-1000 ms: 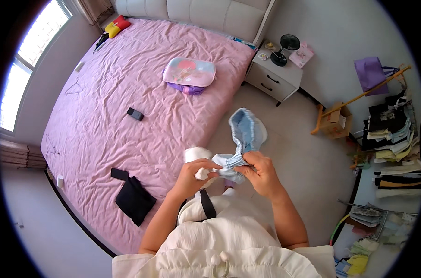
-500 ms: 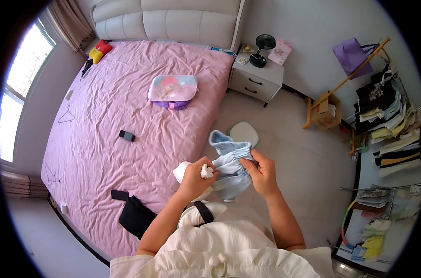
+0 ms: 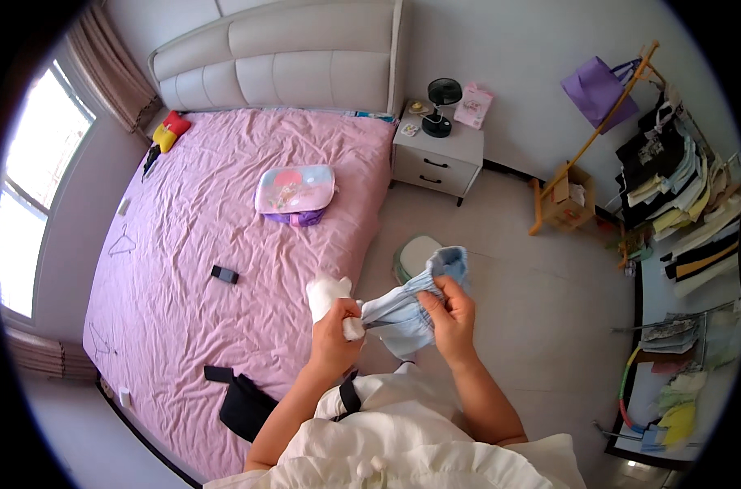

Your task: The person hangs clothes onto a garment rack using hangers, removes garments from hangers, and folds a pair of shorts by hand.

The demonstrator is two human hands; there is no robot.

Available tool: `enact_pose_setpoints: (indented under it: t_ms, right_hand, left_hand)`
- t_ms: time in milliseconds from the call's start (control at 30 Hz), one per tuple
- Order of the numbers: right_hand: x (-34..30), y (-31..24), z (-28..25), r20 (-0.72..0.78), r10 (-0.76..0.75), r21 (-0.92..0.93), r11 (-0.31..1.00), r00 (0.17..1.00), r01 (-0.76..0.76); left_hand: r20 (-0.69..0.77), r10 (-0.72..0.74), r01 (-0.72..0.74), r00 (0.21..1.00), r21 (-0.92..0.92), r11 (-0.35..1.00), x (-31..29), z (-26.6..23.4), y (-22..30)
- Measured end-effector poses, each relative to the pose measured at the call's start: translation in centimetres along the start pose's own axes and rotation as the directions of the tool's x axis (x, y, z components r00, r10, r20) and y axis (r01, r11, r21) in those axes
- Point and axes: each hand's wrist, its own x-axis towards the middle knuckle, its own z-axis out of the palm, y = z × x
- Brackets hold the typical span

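Note:
A small light blue denim garment (image 3: 403,314) with a gathered elastic edge is stretched between my two hands in front of my body. My right hand (image 3: 452,322) pinches its gathered part, thumb on top, and a loose fold flops above the fingers. At the other end, my left hand (image 3: 335,341) is closed round a bunched white cloth (image 3: 328,295) and grips the denim's narrow end too. Whether the white cloth is joined to the denim is hidden in the fist.
Left of me is a bed with a pink sheet (image 3: 183,301), holding a pastel case (image 3: 295,190), a dark small box (image 3: 224,275) and black clothing (image 3: 247,407). A nightstand (image 3: 436,167) with a fan (image 3: 441,106) stands ahead. Clothes hang on a rack (image 3: 684,244) at right.
The denim's loose end has swung from the left to the right, above my right hand. My left hand has moved slightly left and down with the white cloth. The view has tilted up.

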Motion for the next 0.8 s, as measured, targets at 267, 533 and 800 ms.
enact_pose_setpoints:
  t_ms: [267,533,800]
  right_hand:
    - [-0.3,-0.7,-2.0,0.061,0.007,-0.092,0.996,0.998,-0.002]
    - [-1.1,-2.1,-4.5,0.009,-0.11,-0.05,0.993,0.994,0.111]
    - [0.1,-4.3,-10.1,-0.179,-0.19,-0.184,0.97,0.965,0.157]
  left_hand:
    - [-0.003,-0.256,0.256,0.967,-0.059,0.965,-0.3,0.9,0.0]
    - [-0.041,0.082,-0.076,0.996,0.138,0.987,0.6,2.1,2.0]
    - [-0.005,0.482,-0.464,0.876,0.268,0.844,4.2,4.9,7.7]
